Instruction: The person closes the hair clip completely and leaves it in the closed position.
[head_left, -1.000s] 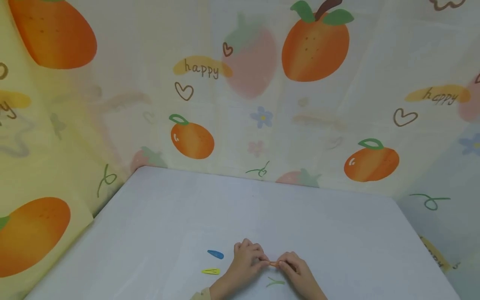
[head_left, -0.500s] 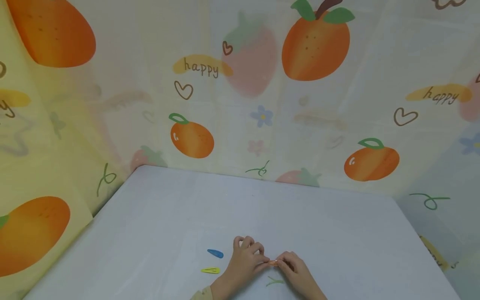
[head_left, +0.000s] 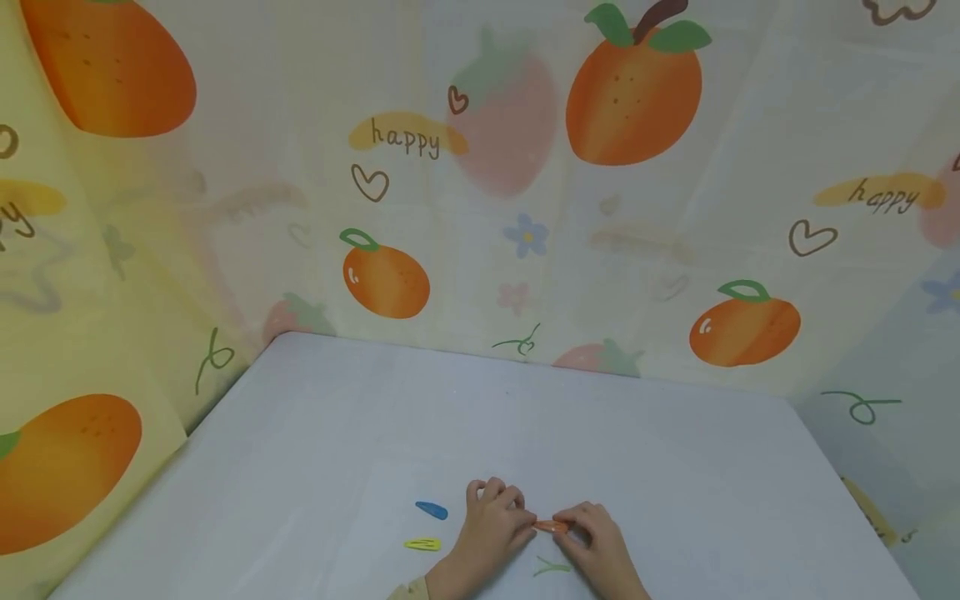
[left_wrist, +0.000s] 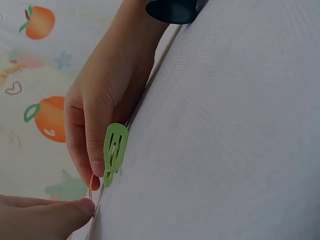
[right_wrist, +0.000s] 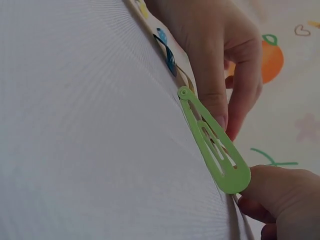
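Observation:
An orange snap hair clip is held level between both hands, just above or on the white table. My left hand pinches its left end between thumb and index finger, the other fingers bent and raised. At its right end, my right hand pinches it with thumb and fingertips. Closer to me lies a green hair clip with its parts spread, shown large as the green clip in the right wrist view. Only a thin edge of the orange clip shows in the left wrist view.
Left of my left hand lie a blue hair clip and a yellow hair clip. The white table ends at a fruit-printed cloth behind and at the sides. A dark band circles the right wrist.
My right hand's fingertips have shifted slightly right along the orange clip, so more of it shows between the hands. My left hand stays nearly in place.

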